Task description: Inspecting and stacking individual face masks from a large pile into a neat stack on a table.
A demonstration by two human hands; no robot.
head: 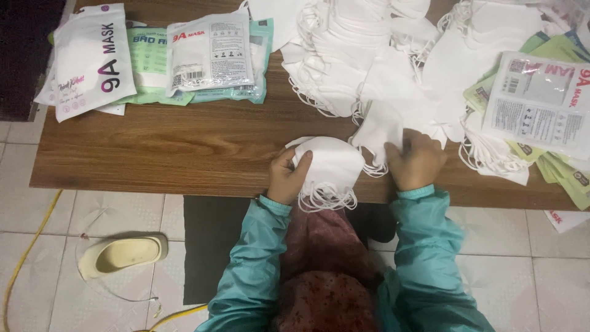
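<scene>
Your left hand [287, 178] clasps a stack of white masks [329, 169] at the near edge of the wooden worktop [184, 147], ear loops hanging over the edge. Your right hand [418, 163] pinches a single mask [378, 132] just beside the stack, at the foot of the loose mask pile [381, 55]. Packets [153, 58] lie far left, more [541, 110] to the right.

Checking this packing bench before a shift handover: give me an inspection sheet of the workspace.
Surface: wooden table, bare in the middle.
Job's things: stack of white masks in left hand; single mask under right hand.
Clutter: loose mask heap; printed pouches at left and right.
Grippers: both hands gripping masks.
Cables: yellow cable on floor.
Surroundings: tiled floor, pale slipper, dark mat.
</scene>
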